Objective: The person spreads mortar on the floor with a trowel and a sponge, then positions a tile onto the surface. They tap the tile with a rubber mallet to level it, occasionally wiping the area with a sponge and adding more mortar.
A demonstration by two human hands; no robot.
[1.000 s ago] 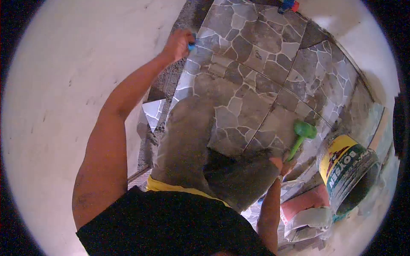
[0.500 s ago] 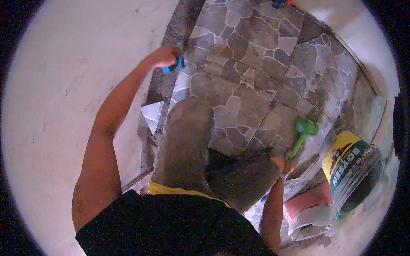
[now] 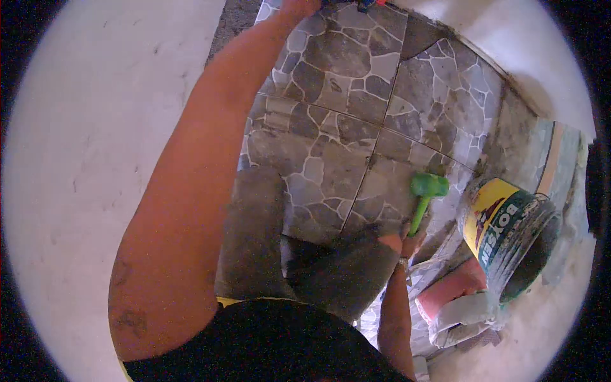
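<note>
Right fingers (image 3: pixel 409 245) grip green mallet (image 3: pixel 429 185); bucket (image 3: pixel 506 223), pink sack (image 3: pixel 450 290) near.

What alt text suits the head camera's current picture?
A person leans over stone-patterned floor tiles, left hand at the picture's top edge with arm outstretched, right hand holding a green mallet by its handle; a bucket sits at right.

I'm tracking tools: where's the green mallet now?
In the head view, right of centre, the green mallet is in the right hand, left of the bucket.
</note>
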